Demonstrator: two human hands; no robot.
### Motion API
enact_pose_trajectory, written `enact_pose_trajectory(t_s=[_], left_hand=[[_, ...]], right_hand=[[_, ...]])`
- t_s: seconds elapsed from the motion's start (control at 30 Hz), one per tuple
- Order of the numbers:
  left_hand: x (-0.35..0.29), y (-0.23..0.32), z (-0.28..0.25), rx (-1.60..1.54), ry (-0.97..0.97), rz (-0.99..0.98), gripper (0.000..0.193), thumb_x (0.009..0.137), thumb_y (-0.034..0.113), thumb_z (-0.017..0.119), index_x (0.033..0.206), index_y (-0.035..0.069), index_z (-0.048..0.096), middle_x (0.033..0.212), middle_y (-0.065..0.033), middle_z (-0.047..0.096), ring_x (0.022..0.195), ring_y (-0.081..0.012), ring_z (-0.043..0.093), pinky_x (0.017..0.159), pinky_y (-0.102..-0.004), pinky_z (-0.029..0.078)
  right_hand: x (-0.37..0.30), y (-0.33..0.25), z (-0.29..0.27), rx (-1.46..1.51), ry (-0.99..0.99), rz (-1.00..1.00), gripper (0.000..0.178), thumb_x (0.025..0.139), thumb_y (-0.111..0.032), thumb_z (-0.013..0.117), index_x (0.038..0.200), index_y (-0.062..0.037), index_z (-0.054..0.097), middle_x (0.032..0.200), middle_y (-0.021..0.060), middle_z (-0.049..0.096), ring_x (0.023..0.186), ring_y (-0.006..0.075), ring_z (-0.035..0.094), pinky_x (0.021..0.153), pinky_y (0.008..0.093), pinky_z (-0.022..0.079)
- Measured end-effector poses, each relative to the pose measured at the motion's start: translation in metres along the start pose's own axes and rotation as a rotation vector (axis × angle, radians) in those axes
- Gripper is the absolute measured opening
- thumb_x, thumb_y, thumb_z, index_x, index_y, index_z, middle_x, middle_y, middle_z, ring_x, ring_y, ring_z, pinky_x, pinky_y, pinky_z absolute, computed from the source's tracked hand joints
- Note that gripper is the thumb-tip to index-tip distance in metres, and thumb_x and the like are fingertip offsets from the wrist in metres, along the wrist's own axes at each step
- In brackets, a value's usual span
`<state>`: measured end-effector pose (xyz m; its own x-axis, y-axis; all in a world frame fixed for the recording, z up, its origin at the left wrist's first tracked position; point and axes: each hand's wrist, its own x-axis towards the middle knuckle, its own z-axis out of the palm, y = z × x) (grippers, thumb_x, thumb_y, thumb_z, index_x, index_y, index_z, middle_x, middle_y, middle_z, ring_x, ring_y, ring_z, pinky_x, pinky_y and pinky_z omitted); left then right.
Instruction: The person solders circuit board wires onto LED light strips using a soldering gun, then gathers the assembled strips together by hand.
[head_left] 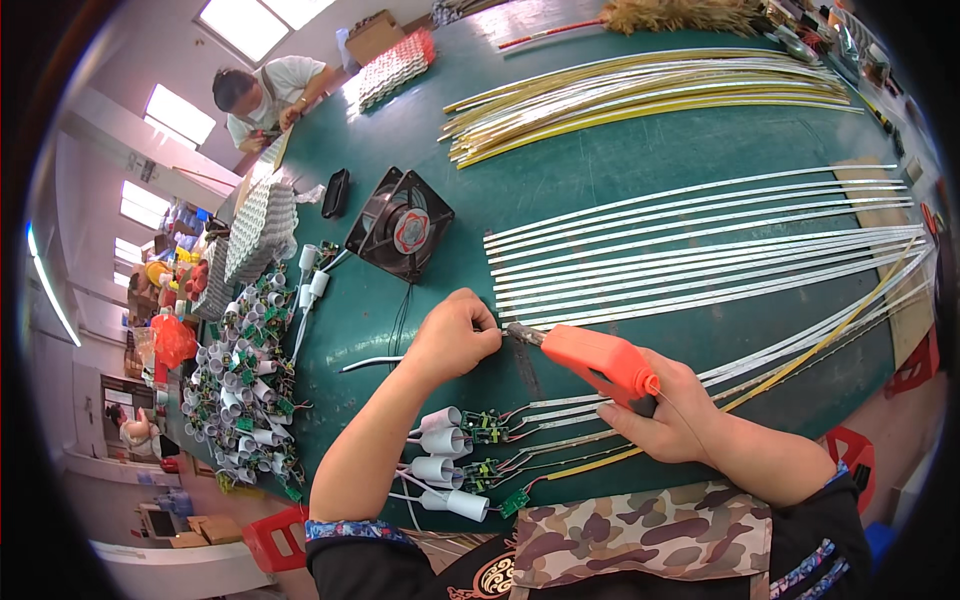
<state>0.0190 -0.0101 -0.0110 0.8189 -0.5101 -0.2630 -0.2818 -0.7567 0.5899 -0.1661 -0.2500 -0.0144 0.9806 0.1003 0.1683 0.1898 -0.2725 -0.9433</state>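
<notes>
My right hand point(668, 412) grips a red soldering gun point(598, 360); a thin wire curves out of the gun's back. Its metal tip points left and ends close to my left hand point(455, 338). The left fingers are pinched together at the left ends of a row of thin white light strips point(640, 265). Whatever they pinch is too small to make out. Nearer to me lie strips wired to small green circuit boards point(486, 428) and white plastic tubes point(440, 442). A short white cable point(370, 362) lies left of my left wrist.
A black square fan point(385, 222) stands beyond my left hand. A heap of white caps with circuit boards point(240, 375) covers the table's left side. Yellow and white strips point(640, 105) lie at the back. Another person point(270, 100) works at the far left edge.
</notes>
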Motion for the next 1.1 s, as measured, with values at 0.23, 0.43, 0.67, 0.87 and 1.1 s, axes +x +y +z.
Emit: enact_pose_trajectory(t_s=[0.23, 0.43, 0.67, 0.87, 1.1], left_hand=[[0.000, 0.000, 0.000, -0.026, 0.000, -0.006, 0.013, 0.075, 0.011, 0.072, 0.073, 0.001, 0.064, 0.088, -0.0075, 0.058, 0.080, -0.0200, 0.058, 0.071, -0.0315, 0.047], [-0.001, 0.001, 0.000, -0.031, -0.003, -0.022, 0.013, 0.076, 0.011, 0.072, 0.073, 0.001, 0.065, 0.088, -0.0071, 0.057, 0.079, -0.0193, 0.058, 0.071, -0.0315, 0.047], [0.000, 0.003, -0.001, -0.030, -0.008, -0.022, 0.012, 0.076, 0.011, 0.072, 0.073, 0.001, 0.065, 0.088, -0.0063, 0.057, 0.078, -0.0178, 0.057, 0.069, -0.0301, 0.046], [-0.001, 0.004, -0.001, -0.013, -0.003, -0.032, 0.012, 0.075, 0.011, 0.071, 0.072, 0.001, 0.065, 0.090, -0.0071, 0.057, 0.076, -0.0191, 0.058, 0.068, -0.0314, 0.047], [-0.008, 0.001, -0.006, 0.033, 0.024, 0.119, 0.019, 0.077, 0.016, 0.074, 0.088, 0.001, 0.067, 0.095, -0.0092, 0.059, 0.079, -0.0237, 0.061, 0.072, -0.0342, 0.050]], right_hand=[[-0.002, 0.005, -0.004, 0.099, 0.050, 0.023, 0.054, 0.085, -0.011, 0.075, 0.133, -0.0015, 0.051, 0.098, 0.0100, 0.064, 0.082, 0.0215, 0.064, 0.077, 0.0329, 0.052], [-0.003, 0.008, -0.003, 0.075, 0.101, -0.029, 0.055, 0.085, -0.012, 0.075, 0.133, -0.0004, 0.051, 0.098, 0.0099, 0.064, 0.081, 0.0203, 0.063, 0.075, 0.0317, 0.051], [-0.004, 0.005, -0.008, 0.123, 0.106, -0.015, 0.055, 0.086, -0.013, 0.075, 0.133, -0.0003, 0.051, 0.098, 0.0101, 0.064, 0.081, 0.0198, 0.062, 0.075, 0.0317, 0.051], [-0.005, 0.005, -0.010, 0.154, 0.132, -0.020, 0.055, 0.086, -0.014, 0.075, 0.133, 0.0001, 0.050, 0.101, 0.0114, 0.065, 0.084, 0.0215, 0.063, 0.077, 0.0328, 0.051], [-0.006, 0.003, -0.013, 0.139, 0.139, -0.033, 0.056, 0.085, -0.014, 0.075, 0.133, 0.0004, 0.050, 0.103, 0.0127, 0.065, 0.086, 0.0234, 0.063, 0.079, 0.0335, 0.051]])
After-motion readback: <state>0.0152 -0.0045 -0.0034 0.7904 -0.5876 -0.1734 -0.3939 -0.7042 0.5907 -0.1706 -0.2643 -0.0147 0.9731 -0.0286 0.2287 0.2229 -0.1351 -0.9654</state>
